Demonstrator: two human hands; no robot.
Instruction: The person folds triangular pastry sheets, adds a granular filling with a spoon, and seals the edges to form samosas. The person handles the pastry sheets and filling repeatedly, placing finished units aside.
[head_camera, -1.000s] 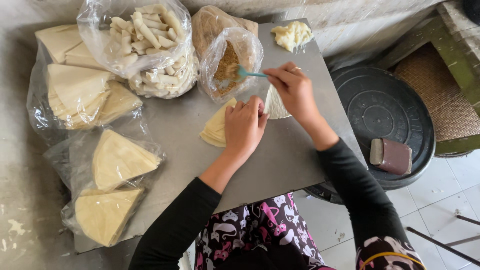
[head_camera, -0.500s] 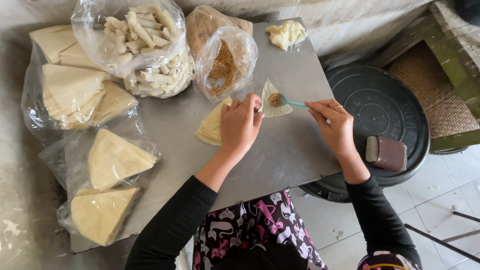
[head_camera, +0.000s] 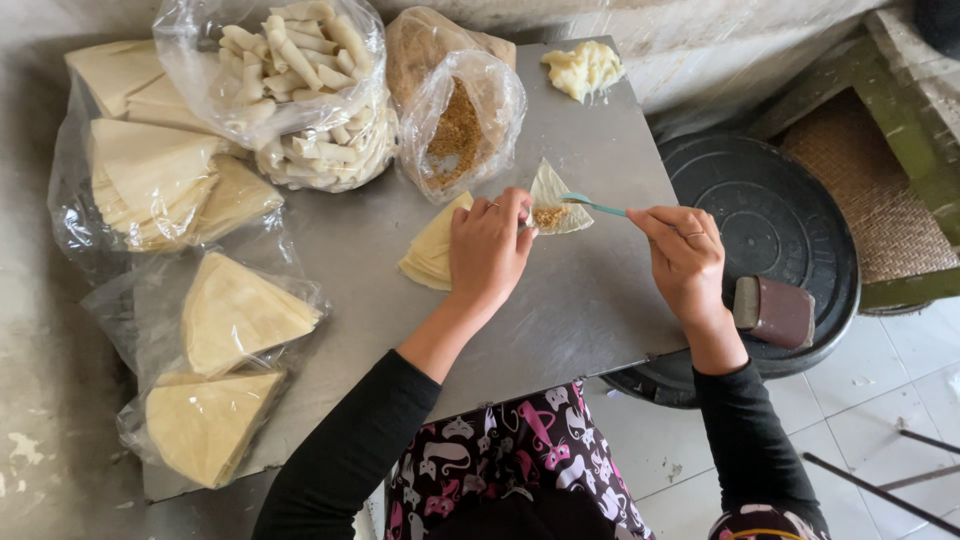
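While 2 hands fill, 1 wrapper (head_camera: 553, 192), 1 spoon (head_camera: 592, 205)

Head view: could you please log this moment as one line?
left hand: holds wrapper | right hand: holds teal spoon over filling | filling bag: open
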